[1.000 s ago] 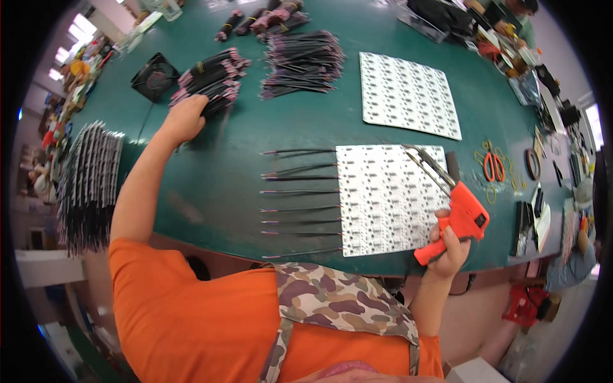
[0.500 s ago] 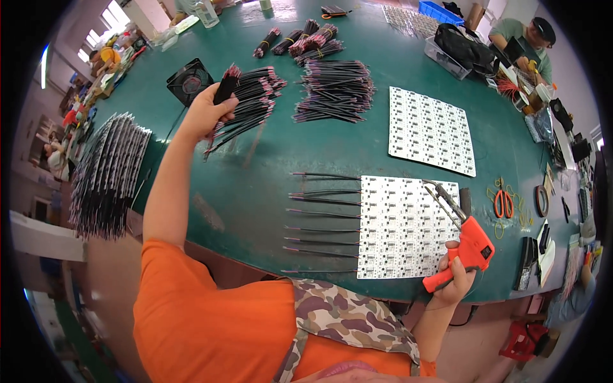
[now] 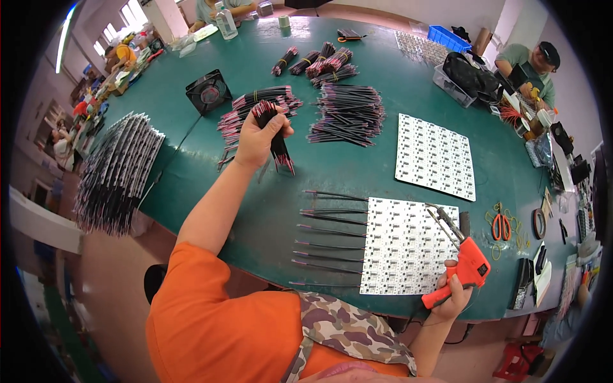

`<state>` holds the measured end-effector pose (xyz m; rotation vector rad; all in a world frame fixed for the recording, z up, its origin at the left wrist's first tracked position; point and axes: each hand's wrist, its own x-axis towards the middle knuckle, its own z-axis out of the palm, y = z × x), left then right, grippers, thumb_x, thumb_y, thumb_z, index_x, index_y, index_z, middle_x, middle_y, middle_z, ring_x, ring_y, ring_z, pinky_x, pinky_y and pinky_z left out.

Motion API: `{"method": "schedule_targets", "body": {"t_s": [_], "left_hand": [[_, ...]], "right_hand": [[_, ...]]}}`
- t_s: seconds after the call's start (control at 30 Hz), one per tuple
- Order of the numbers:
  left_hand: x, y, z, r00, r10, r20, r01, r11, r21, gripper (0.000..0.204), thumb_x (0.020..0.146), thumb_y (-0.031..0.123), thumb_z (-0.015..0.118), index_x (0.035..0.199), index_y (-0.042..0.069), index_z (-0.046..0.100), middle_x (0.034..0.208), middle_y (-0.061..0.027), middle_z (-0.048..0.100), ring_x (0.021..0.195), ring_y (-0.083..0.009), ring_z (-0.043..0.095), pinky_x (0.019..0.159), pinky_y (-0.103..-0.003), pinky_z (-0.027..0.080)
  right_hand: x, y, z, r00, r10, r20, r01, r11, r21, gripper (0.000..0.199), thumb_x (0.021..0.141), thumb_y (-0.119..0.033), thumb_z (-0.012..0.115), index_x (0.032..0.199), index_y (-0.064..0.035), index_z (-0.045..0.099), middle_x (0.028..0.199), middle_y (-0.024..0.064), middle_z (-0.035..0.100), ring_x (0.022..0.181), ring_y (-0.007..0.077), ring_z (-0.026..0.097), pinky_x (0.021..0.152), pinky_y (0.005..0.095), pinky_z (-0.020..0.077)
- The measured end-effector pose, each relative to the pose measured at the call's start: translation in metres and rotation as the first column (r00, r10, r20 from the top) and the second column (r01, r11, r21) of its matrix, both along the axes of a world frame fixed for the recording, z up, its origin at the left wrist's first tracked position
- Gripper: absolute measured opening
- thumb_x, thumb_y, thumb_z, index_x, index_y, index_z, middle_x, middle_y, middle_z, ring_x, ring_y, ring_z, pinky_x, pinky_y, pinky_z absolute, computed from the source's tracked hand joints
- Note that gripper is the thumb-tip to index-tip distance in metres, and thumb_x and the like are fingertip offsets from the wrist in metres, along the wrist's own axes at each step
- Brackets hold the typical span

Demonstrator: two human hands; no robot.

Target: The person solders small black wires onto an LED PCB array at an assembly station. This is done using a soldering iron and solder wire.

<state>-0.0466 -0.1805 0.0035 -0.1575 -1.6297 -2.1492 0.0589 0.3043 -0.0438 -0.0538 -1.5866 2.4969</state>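
My left hand (image 3: 257, 142) is closed around a bundle of short black wires (image 3: 280, 153) with reddish ends, held up over the table. Just behind it lies a loose heap of similar wires (image 3: 233, 124). In my right hand (image 3: 453, 299) is a red soldering gun (image 3: 474, 260), its metal tip pointing up and left over a white circuit board panel (image 3: 393, 246). Several black wires (image 3: 329, 233) stick out from that panel's left edge in a spaced row. Beyond the panel lies a stack of white circuit boards (image 3: 435, 153).
A wide pile of wires (image 3: 350, 115) and banded wire bundles (image 3: 319, 64) lie farther back. A black fan (image 3: 209, 92) stands at left, near a hanging stack of wired boards (image 3: 118, 172). Orange-handled scissors (image 3: 501, 226) lie at right. A co-worker (image 3: 536, 70) sits at the far right.
My left hand has come right and nearer with the wire bundle, away from the heap. The right hand keeps the soldering gun over the panel. The whole view has shifted slightly.
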Motion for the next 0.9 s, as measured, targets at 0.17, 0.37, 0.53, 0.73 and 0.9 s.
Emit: {"method": "schedule_targets", "body": {"t_s": [0.17, 0.37, 0.53, 0.73, 0.9], "left_hand": [[-0.001, 0.018, 0.001, 1.0, -0.019, -0.014, 0.017, 0.992, -0.122, 0.01, 0.094, 0.008, 0.062, 0.102, 0.004, 0.059, 0.086, -0.0056, 0.066, 0.084, -0.0183, 0.066, 0.076, -0.032, 0.052], [-0.018, 0.032, -0.016, 0.995, 0.02, 0.095, 0.002, 0.974, -0.227, 0.016, 0.09, 0.013, 0.069, 0.1, 0.003, 0.061, 0.087, -0.002, 0.064, 0.078, -0.0123, 0.062, 0.075, -0.028, 0.05], [-0.019, 0.059, 0.006, 0.986, -0.052, 0.16, 0.128, 0.847, -0.516, 0.019, 0.088, 0.014, 0.073, 0.101, 0.005, 0.063, 0.081, 0.0033, 0.061, 0.071, -0.0062, 0.056, 0.064, -0.023, 0.046], [-0.016, 0.111, 0.029, 0.948, -0.308, 0.08, 0.187, 0.336, -0.923, 0.027, 0.077, 0.003, 0.074, 0.101, 0.005, 0.063, 0.08, -0.0026, 0.062, 0.071, -0.0158, 0.06, 0.062, -0.029, 0.047], [-0.015, 0.139, 0.019, 0.875, -0.478, 0.073, 0.118, 0.064, -0.991, 0.037, 0.067, 0.006, 0.075, 0.102, 0.011, 0.065, 0.082, -0.006, 0.063, 0.072, -0.029, 0.062, 0.059, -0.037, 0.049]], "right_hand": [[0.004, -0.001, 0.004, 1.0, -0.011, 0.0, 0.011, 1.0, -0.001, 0.05, 0.081, -0.007, 0.062, 0.126, 0.007, 0.046, 0.102, 0.0198, 0.064, 0.064, 0.0126, 0.056, 0.057, 0.0228, 0.0469], [0.002, 0.003, -0.001, 1.0, 0.002, 0.02, -0.004, 0.995, 0.097, 0.055, 0.083, -0.01, 0.06, 0.133, 0.0062, 0.042, 0.106, 0.018, 0.063, 0.066, 0.0117, 0.056, 0.058, 0.0228, 0.0467], [-0.002, -0.003, 0.007, 0.999, 0.05, -0.008, -0.049, 0.998, 0.05, 0.053, 0.084, -0.01, 0.06, 0.131, 0.0069, 0.043, 0.108, 0.0222, 0.063, 0.067, 0.0135, 0.057, 0.059, 0.0238, 0.0476], [0.003, 0.002, 0.032, 0.995, 0.04, 0.09, -0.036, 0.999, -0.04, 0.057, 0.084, -0.012, 0.061, 0.134, 0.0075, 0.041, 0.112, 0.0246, 0.063, 0.073, 0.0159, 0.06, 0.067, 0.0279, 0.0506], [-0.002, 0.017, 0.056, 0.984, 0.172, 0.051, -0.179, 0.955, 0.236, 0.056, 0.08, -0.01, 0.063, 0.131, 0.0081, 0.047, 0.113, 0.0219, 0.063, 0.08, 0.017, 0.062, 0.071, 0.0289, 0.0509]]}}
